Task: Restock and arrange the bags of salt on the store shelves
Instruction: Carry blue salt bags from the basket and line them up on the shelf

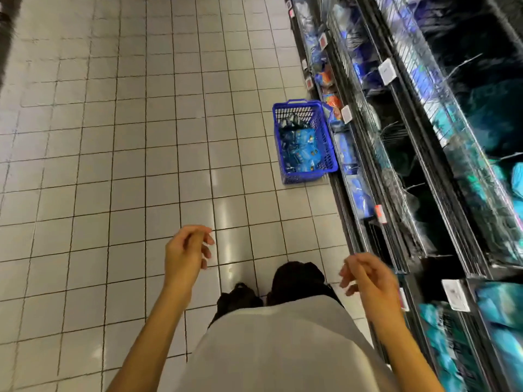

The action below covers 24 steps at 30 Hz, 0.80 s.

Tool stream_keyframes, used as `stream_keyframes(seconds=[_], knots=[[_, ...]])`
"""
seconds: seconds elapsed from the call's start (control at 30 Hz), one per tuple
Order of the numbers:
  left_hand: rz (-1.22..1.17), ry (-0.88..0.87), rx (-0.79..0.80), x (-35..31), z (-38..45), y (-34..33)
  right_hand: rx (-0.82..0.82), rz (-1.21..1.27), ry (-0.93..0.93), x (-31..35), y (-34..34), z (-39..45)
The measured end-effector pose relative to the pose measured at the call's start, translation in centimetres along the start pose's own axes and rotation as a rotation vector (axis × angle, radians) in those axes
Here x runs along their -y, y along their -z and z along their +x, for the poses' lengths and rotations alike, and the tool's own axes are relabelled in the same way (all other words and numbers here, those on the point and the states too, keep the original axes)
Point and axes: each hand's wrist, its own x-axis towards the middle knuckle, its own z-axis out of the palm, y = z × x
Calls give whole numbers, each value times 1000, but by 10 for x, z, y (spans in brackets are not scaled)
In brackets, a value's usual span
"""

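A blue plastic basket (325, 165) stands on the tiled floor against the shelving, some way ahead of me. Blue bags of salt (301, 149) lie inside it. More blue bags (359, 190) sit on the low shelf beside the basket, and turquoise bags (498, 304) fill the nearer shelves on the right. My left hand (186, 251) hangs over the floor with loosely curled fingers and holds nothing. My right hand (368, 277) is near the shelf edge, also loosely curled and without anything in it. Both hands are well short of the basket.
Dark shelving (410, 154) runs along the right side, with white price tags (387, 70) on its rails and some dark gaps between goods. Orange packets (329, 100) sit on the low shelf beyond the basket. The white tiled aisle floor (127, 165) stretches left. My dark shoes (294, 281) are below.
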Motion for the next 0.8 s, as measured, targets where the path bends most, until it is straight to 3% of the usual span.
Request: stream_keyframes(seconds=[0.13,0.3,0.53,0.8], knots=[[30,-35,52,-39,69,-19,-110,0,-40,14,6,44],[16,-9,-8,-74,141,-52,-138,61,-93,29,-13,141],[-73,101,-171,-122,201,-84,108,37,-96,99,-72,293],[-211,130,-364,-174,283,-64,303,20,-15,209,-176,425]])
